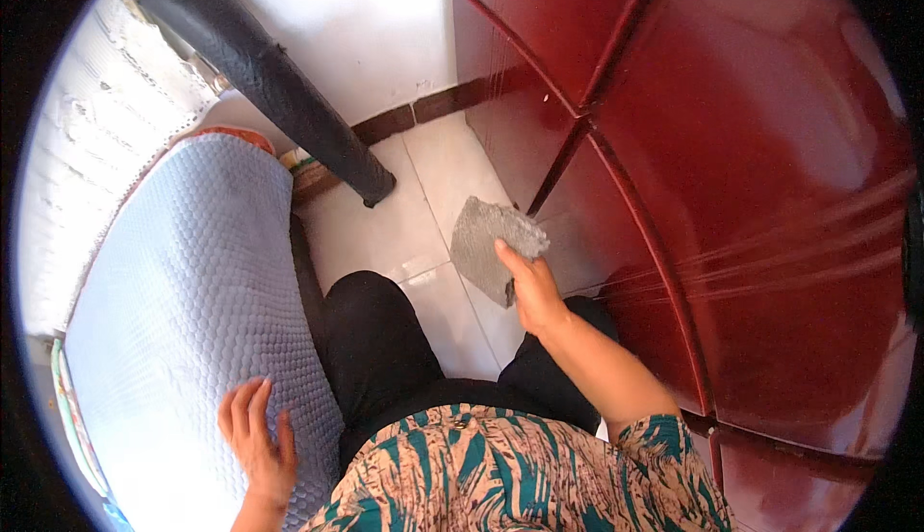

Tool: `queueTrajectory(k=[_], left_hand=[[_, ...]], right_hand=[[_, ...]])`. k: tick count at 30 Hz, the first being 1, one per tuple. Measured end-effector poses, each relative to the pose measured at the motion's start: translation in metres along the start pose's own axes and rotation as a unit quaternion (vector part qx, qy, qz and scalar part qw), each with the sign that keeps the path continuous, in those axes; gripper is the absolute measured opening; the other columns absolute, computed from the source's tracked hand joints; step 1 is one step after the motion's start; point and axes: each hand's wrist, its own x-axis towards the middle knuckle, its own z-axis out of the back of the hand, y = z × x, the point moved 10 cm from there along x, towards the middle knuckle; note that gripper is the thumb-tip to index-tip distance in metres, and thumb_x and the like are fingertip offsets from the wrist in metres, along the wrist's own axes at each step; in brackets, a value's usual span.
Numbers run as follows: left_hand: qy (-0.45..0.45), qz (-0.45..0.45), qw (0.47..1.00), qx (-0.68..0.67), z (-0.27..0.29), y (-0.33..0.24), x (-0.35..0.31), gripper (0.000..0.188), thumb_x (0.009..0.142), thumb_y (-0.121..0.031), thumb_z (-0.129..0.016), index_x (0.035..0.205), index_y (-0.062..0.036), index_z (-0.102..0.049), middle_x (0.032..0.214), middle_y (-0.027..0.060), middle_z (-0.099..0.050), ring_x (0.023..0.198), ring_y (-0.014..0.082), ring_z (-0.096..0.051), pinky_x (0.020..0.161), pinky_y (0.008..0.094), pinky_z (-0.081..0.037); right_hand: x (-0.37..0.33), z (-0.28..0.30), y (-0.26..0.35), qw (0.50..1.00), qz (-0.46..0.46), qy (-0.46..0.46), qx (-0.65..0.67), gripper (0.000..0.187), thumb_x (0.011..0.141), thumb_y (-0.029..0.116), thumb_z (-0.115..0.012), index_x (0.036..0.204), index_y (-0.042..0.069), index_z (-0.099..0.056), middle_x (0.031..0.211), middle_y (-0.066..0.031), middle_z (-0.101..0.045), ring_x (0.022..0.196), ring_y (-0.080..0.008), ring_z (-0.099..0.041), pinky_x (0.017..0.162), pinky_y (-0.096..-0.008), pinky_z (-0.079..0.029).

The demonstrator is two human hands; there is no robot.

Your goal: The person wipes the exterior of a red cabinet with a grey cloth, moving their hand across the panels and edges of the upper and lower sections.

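A grey folded cloth (pixel 484 239) is in my right hand (pixel 535 287), the thumb lying on top of it and the other fingers hidden beneath. It is held above the floor tiles, between my knees and the glossy dark red cabinet (pixel 770 243). My left hand (pixel 260 441) holds nothing, its fingers apart. That hand is over the pale blue quilted bed cover (pixel 202 272) at my left; whether it touches the cover I cannot tell.
A long black wrapped roll (pixel 279 80) leans at the far left, its lower end on the tiled floor (pixel 423 190). Behind it is a white wall (pixel 375 22) with a dark skirting strip (pixel 385 126). White lacy fabric (pixel 106 99) hangs beyond the bed.
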Motion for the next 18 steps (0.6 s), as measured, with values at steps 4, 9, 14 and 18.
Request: queueTrajectory(k=[4, 9, 14, 18], left_hand=[[0.066, 0.03, 0.996, 0.047, -0.011, 0.034, -0.035, 0.031, 0.074, -0.004, -0.06, 0.106, -0.0031, -0.061, 0.111, 0.0129, -0.058, 0.113, 0.0369, -0.046, 0.1, 0.0477, -0.032], [0.061, 0.046, 0.997, 0.033, -0.016, 0.042, -0.037, 0.023, 0.077, -0.006, -0.058, 0.099, -0.0031, -0.062, 0.11, 0.0131, -0.06, 0.111, 0.0362, -0.048, 0.1, 0.0465, -0.032], [0.054, 0.062, 0.996, 0.047, -0.019, 0.046, -0.032, 0.024, 0.077, -0.009, -0.059, 0.101, -0.0031, -0.062, 0.112, 0.0116, -0.061, 0.112, 0.0355, -0.048, 0.1, 0.0459, -0.032], [0.048, 0.058, 0.995, 0.066, -0.018, 0.046, -0.028, 0.025, 0.076, -0.01, -0.061, 0.1, -0.0043, -0.063, 0.111, 0.0103, -0.061, 0.109, 0.0345, -0.049, 0.098, 0.0449, -0.033]], right_hand=[[0.037, -0.013, -0.009, 0.997, -0.011, -0.002, -0.075, 0.046, 0.09, 0.032, -0.06, 0.117, -0.005, -0.056, 0.113, -0.0099, -0.06, 0.103, -0.0184, -0.054, 0.091, -0.0306, -0.041], [0.082, -0.021, -0.052, 0.992, -0.057, 0.011, -0.115, 0.044, 0.09, 0.031, -0.059, 0.115, -0.005, -0.058, 0.11, -0.0087, -0.061, 0.099, -0.0183, -0.055, 0.087, -0.0307, -0.043], [0.09, -0.01, -0.076, 0.966, -0.132, -0.034, -0.218, 0.048, 0.087, 0.035, -0.063, 0.114, -0.005, -0.057, 0.11, -0.0099, -0.061, 0.102, -0.0202, -0.055, 0.089, -0.0315, -0.042], [0.096, -0.025, -0.091, 0.855, -0.105, 0.077, -0.502, 0.042, 0.085, 0.028, -0.062, 0.113, -0.003, -0.058, 0.103, -0.0189, -0.065, 0.095, -0.0308, -0.062, 0.081, -0.0392, -0.048]])
